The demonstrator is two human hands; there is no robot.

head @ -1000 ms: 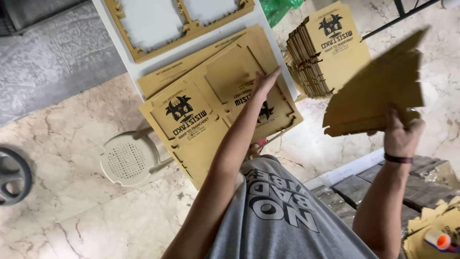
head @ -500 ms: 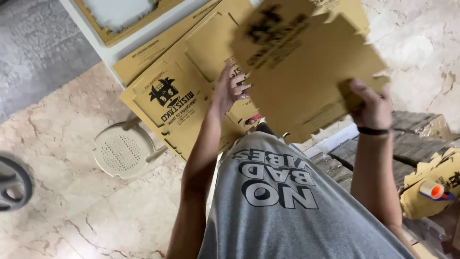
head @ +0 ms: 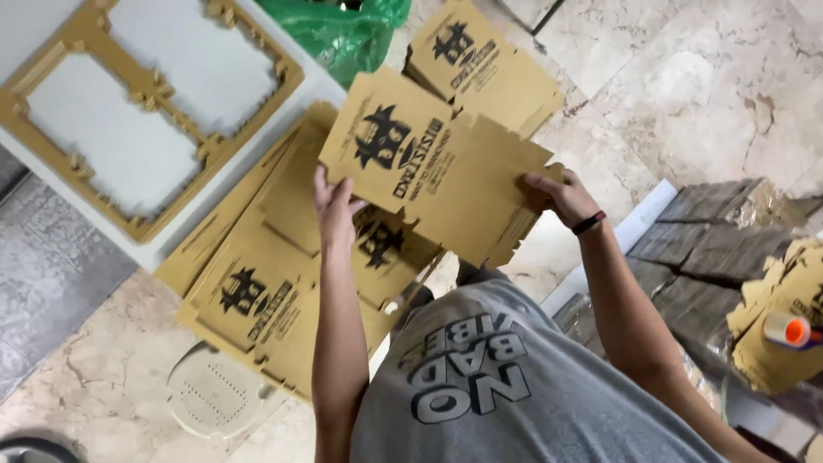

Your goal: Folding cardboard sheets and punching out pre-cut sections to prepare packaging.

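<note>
I hold 1 flat brown die-cut cardboard box blank with a black printed emblem (head: 437, 176) out in front of me, over the pile below. My left hand (head: 334, 210) is closed on its near left edge, fingers curled up behind the sheet and thumb side toward me. My right hand (head: 561, 195) pinches the right edge, thumb on top and the fingers tucked under; a dark band sits on that wrist. The sheet lies nearly level, tilted a little, its notched flaps pointing toward my chest.

Beneath it a spread stack of the same brown printed cardboard blanks (head: 257, 291) rests on the pale marble floor (head: 686, 77), partly under the edge of a white desk (head: 163, 249). On the desk lies a brown cardboard offcut frame with 2 large cut-out windows (head: 163, 94). Beyond the sheet, a second upright bundle of printed cardboard blanks (head: 489, 69) stands just beside a crumpled green plastic bag (head: 343, 30).

Near my left elbow a round white perforated plastic stool top (head: 210, 394) stands on the floor. To my right are grey-brown wrapped bundles (head: 711, 231), and past them cardboard scraps with an orange-capped roll (head: 789, 330) on top.
</note>
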